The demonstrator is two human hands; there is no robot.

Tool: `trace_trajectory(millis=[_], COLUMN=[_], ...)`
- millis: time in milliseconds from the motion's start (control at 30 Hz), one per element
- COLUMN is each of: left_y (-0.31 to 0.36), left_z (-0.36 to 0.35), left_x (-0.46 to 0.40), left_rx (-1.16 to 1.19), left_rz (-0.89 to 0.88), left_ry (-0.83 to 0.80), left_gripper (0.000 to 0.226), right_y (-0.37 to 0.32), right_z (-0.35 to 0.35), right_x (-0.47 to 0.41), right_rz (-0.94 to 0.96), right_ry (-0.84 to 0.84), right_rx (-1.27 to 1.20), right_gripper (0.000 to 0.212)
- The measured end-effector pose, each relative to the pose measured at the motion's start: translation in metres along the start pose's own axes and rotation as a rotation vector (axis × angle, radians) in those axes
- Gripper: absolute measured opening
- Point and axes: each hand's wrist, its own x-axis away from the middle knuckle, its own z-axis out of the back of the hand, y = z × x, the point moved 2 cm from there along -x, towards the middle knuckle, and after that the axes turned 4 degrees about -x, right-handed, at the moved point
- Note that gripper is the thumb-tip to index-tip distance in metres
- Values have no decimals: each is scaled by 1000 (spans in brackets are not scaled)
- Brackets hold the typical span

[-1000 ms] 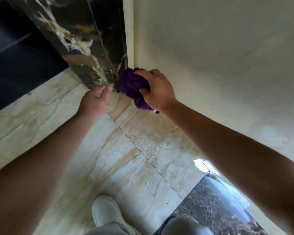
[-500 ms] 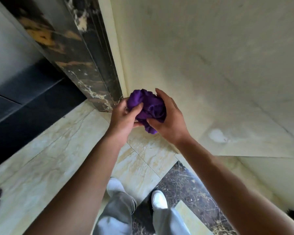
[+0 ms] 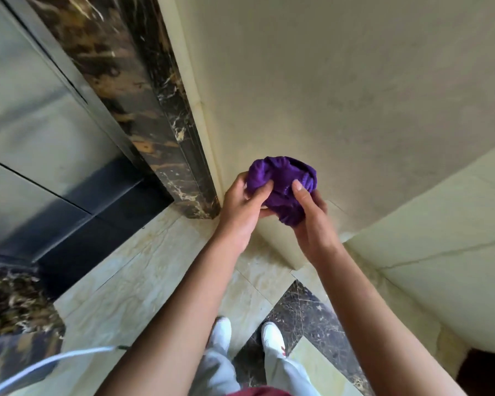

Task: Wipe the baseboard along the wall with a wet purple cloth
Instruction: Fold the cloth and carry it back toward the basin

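A bunched purple cloth (image 3: 283, 187) is held up in front of the cream wall, between both hands. My left hand (image 3: 242, 207) grips its left side with the thumb pressed into the folds. My right hand (image 3: 312, 221) holds its right and lower side, thumb on top. The cream baseboard (image 3: 280, 247) runs along the foot of the wall below the hands, partly hidden by them and by my forearms. The cloth hangs apart from the baseboard.
A dark marble door frame (image 3: 155, 115) stands left of the wall corner, with metal elevator doors (image 3: 40, 115) beyond it. A second cream wall (image 3: 440, 238) juts out at right. Beige and dark marble floor tiles (image 3: 143, 270) lie below, with my white shoes (image 3: 272, 337).
I have stood up, so the view rose away from the floor. The cloth came off the corner at the door frame, and my left hand joined the right on it.
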Motion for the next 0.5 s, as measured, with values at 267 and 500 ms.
trace_trajectory(millis=[267,500], left_y=[57,89], left_z=[4,-7], left_x=[33,65], left_rx=[-470,-317], left_rz=[-111,41], left_ry=[-222,-622], left_gripper=[32,76], right_y=[-42,-57], right_z=[-7,-16], right_x=[63,141], right_rz=[169,303], right_ry=[129,262], right_rx=[-78,-114], right_gripper=[45,48])
